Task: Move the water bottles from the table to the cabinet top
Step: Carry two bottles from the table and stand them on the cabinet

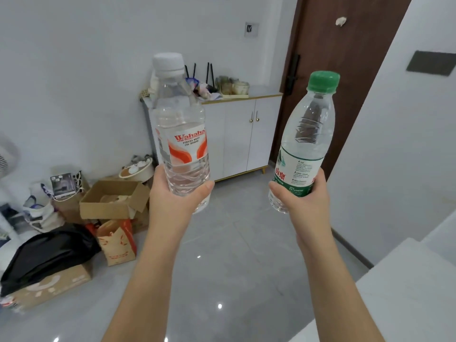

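Left hand: fingers curled round the lower body of a clear plastic water bottle with a white screw cap and red-orange label. Only the thumb shows plainly; the other fingers are hidden behind the bottle. Right hand: fingers likewise wrapped round the lower part of a clear plastic water bottle with a green cap and green-and-white label, covering the label's lower edge. Both bottles are held upright in the air, short of the white two-door cabinet. The white-capped one hides the cabinet's left end, and the green-capped one stands to its right, before a dark brown door. The cabinet top carries small jars and dark upright rods, too small to identify. Left of the cabinet, open cardboard boxes and bags lie on the floor, partly cut off. Right of the cabinet, at the frame's lower corner, a pale slab is cropped; whether it is the tabletop cannot be told.
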Demonstrator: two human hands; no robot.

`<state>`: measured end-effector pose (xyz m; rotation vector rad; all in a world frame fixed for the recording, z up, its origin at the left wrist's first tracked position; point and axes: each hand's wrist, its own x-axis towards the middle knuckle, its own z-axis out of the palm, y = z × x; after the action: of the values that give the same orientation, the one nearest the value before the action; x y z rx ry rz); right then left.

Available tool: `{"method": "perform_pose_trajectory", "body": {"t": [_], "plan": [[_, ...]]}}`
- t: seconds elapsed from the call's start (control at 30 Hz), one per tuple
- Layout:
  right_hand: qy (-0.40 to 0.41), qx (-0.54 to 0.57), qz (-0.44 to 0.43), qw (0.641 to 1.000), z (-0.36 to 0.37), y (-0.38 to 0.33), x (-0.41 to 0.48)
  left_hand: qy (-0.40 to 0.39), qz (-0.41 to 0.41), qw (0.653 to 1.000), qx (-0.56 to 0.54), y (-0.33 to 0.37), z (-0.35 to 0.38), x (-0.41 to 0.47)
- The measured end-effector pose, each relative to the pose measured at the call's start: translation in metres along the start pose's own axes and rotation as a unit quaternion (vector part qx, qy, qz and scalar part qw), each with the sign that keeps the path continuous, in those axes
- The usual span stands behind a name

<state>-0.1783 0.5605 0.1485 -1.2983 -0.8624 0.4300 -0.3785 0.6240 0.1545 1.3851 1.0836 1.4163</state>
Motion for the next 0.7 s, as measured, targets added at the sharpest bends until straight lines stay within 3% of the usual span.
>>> {"method": "perform_pose_trajectory", "body": {"t": [0.27, 0.7], "plan": [[0.047, 0.014, -0.004, 0.999, 0.092, 0.008, 0.067, -0.035, 0.01, 0.999, -0.017, -0.03, -0.018, 0.132], [0.065, 0.0, -0.005, 0.998, 0.124, 0.067, 0.187, -0.069, 0.02, 0.997, 0.004, -0.073, 0.048, 0.251]]}}
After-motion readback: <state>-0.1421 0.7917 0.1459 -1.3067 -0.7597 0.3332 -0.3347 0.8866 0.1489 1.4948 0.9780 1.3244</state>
